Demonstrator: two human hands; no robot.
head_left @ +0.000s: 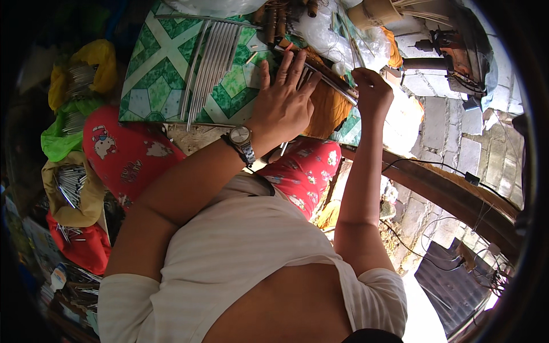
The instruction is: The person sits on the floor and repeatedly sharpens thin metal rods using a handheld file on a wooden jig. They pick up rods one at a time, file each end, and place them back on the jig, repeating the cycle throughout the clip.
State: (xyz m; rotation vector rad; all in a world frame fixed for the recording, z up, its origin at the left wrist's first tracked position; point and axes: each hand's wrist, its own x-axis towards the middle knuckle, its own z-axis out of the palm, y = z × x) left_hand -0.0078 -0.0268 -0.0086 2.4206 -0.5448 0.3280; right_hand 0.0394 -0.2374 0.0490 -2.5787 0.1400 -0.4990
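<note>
Press evenly with left hand, spread flat, across the strip toward the table's right edge; guide with right hand, curled near its lower end; cannot tell whether clamped; avoid skewing.

On the green-and-white patterned tabletop, thin straight silvery metal rods lie left of the orange-brown wooden block, a crumpled clear plastic bag behind it.

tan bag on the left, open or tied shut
Open: the tan bag has its mouth spread wide, and metal rods show inside.
</note>
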